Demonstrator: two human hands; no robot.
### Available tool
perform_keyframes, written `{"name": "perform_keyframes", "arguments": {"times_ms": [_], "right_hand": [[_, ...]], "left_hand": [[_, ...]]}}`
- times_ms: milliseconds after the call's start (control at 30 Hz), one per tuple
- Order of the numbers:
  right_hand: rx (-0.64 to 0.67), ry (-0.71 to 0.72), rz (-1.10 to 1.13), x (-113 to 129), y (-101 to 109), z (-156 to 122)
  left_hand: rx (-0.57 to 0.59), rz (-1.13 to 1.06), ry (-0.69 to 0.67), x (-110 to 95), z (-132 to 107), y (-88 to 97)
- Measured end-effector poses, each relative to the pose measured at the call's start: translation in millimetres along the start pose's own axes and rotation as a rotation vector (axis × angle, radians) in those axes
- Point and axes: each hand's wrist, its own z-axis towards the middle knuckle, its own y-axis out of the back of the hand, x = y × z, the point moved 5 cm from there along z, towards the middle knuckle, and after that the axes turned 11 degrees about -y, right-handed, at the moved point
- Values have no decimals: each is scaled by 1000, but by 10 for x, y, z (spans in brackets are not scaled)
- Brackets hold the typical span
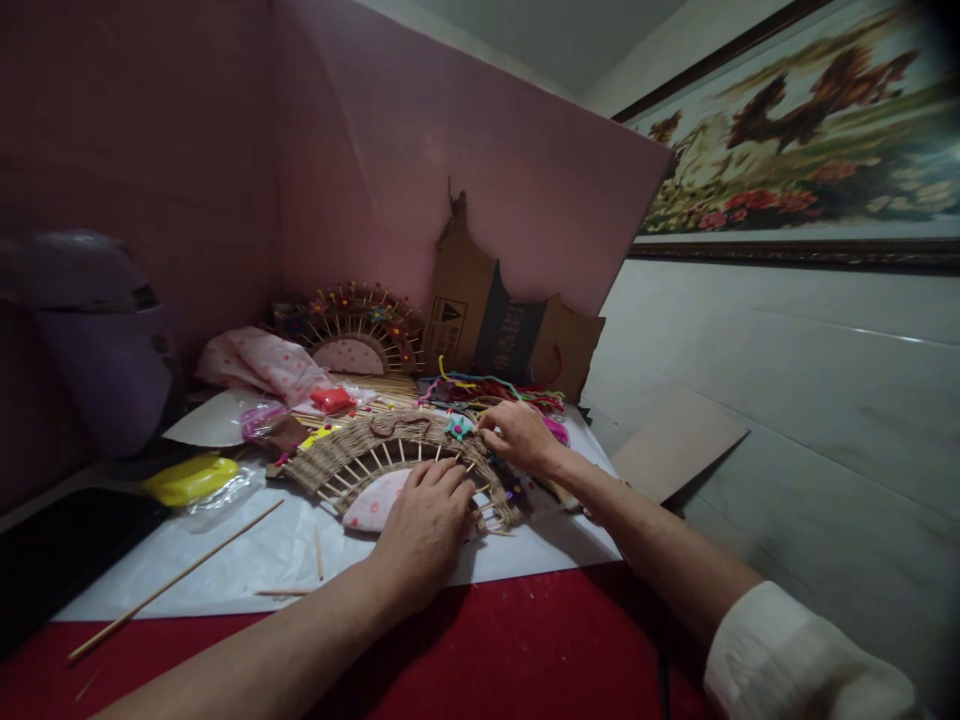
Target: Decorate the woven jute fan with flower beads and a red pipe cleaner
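A fan-shaped craft piece point(330, 460) of twine woven over bamboo sticks lies on the white sheet. Pink dotted cloth point(375, 503) covers its inner half-circle. My left hand point(429, 515) rests palm down across the piece's lower middle, fingers stretched over the cloth and sticks. At the woven band's upper right sits a teal flower point(459, 427) with a dark red centre. My right hand point(519, 434) is just beside it, thumb and fingers drawn together; what they hold, if anything, is hidden. A purple flower point(514, 491) lies at the band's right end.
Behind stands a similar decorated fan point(349, 335), next to cut cardboard point(480, 310). Coloured pipe cleaners point(502, 388) lie before it. At left are yellow clay point(191, 480), a loose stick point(176, 580), a black flat object point(82, 550) and a purple bin point(105, 360).
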Motion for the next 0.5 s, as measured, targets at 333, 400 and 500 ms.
{"name": "perform_keyframes", "arguments": {"times_ms": [333, 400, 500], "right_hand": [[-35, -109, 34, -57, -4, 4], [-41, -137, 38, -69, -10, 4], [-46, -180, 47, -88, -27, 8]], "left_hand": [[-20, 13, -7, 1, -9, -18], [-18, 13, -6, -1, -6, -17], [-7, 6, 3, -2, -1, -7]]}}
